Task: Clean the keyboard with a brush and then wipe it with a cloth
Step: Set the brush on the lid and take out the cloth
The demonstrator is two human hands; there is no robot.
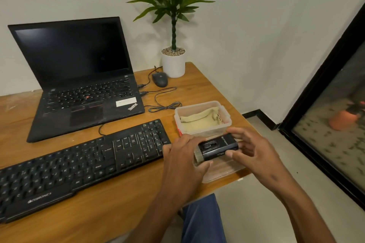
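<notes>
Soft even light, wide-angle edge distortion

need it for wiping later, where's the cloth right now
The cloth lies in the clear plastic box on the desk's right side, just beyond both hands and right of the keyboard.

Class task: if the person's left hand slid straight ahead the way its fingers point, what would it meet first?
The left hand, gripping the brush, points up-right toward the clear plastic box holding the cloth; it would probably meet the box wall first, though depth is uncertain.

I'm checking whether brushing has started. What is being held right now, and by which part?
The brush, held in both hands beside the keyboard: the left hand grips its bristle end, and the right hand pinches the opposite end of the black body.
</notes>
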